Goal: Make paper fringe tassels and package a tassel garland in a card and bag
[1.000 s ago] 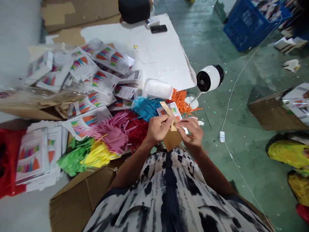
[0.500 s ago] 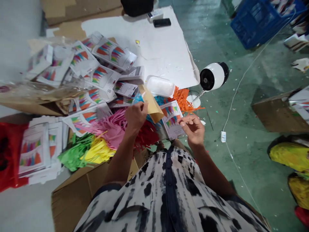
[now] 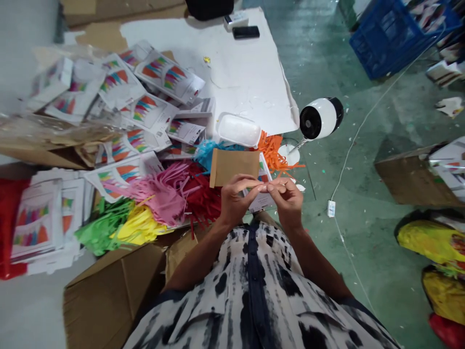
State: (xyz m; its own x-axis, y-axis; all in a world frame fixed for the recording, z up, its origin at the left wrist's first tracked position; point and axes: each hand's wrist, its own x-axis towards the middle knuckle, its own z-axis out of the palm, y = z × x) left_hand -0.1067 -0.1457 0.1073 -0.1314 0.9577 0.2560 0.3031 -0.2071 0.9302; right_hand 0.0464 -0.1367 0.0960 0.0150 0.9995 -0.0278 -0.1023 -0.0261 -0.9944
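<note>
My left hand (image 3: 236, 198) pinches the lower edge of a flat brown paper envelope (image 3: 232, 166), which stands up in front of me. My right hand (image 3: 286, 196) meets the left hand's fingertips at that same edge, its fingers pinched together. Just below and behind the envelope lie heaps of paper tassels in pink (image 3: 163, 194), red (image 3: 205, 196), blue (image 3: 205, 151), orange (image 3: 272, 148), yellow (image 3: 140, 228) and green (image 3: 98, 232). A printed card (image 3: 263, 198) lies under my hands.
Many white printed packets (image 3: 148, 114) are piled at the left on a white sheet (image 3: 250, 82). A white plastic tray (image 3: 238, 131) and a small white fan (image 3: 319, 118) stand beyond the tassels. An open cardboard box (image 3: 109, 295) is at my lower left, a blue crate (image 3: 392, 34) at far right, and a white cable (image 3: 348, 145) crosses the green floor.
My left hand, which had reached out over the tassels with the envelope, has come back to meet the right hand. The envelope is now upright and flat between both hands.
</note>
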